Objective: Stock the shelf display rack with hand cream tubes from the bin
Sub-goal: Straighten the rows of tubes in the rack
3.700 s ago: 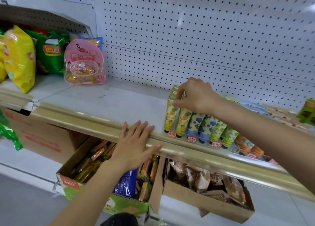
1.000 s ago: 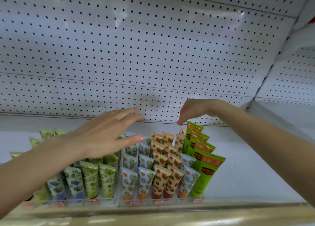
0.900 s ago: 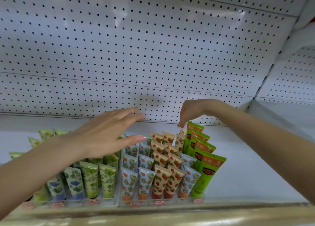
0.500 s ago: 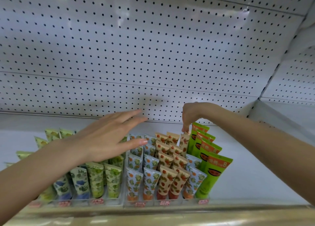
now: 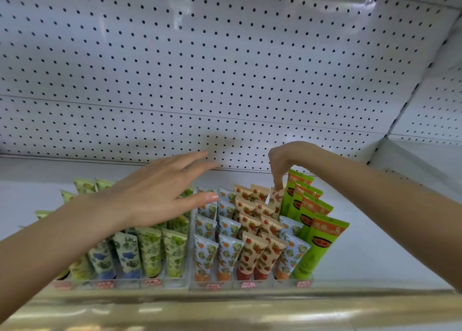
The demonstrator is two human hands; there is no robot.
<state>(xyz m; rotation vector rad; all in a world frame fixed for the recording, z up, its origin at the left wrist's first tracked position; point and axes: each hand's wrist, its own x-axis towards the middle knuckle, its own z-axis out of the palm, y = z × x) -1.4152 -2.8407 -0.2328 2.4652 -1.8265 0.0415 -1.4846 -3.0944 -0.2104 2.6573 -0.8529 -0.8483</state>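
Note:
A clear display rack (image 5: 190,284) on the white shelf holds rows of upright hand cream tubes: green and blue floral ones on the left, orange and strawberry patterns in the middle, bright green tubes (image 5: 322,240) on the right. My right hand (image 5: 287,160) reaches down at the back of the rack and pinches the top of a strawberry-patterned tube (image 5: 276,198) next to the bright green row. My left hand (image 5: 162,188) hovers flat over the left-middle rows, fingers spread, holding nothing. The bin is out of view.
A white pegboard wall (image 5: 225,68) rises behind the shelf. A gold shelf-edge strip (image 5: 225,310) runs along the front. Bare white shelf (image 5: 375,243) lies to the right of the rack, up to a side panel (image 5: 412,160).
The view swung from the shelf's left end to the rack. Over the last second my right hand dropped lower and closed its fingertips on the back strawberry tube. My left hand barely moved.

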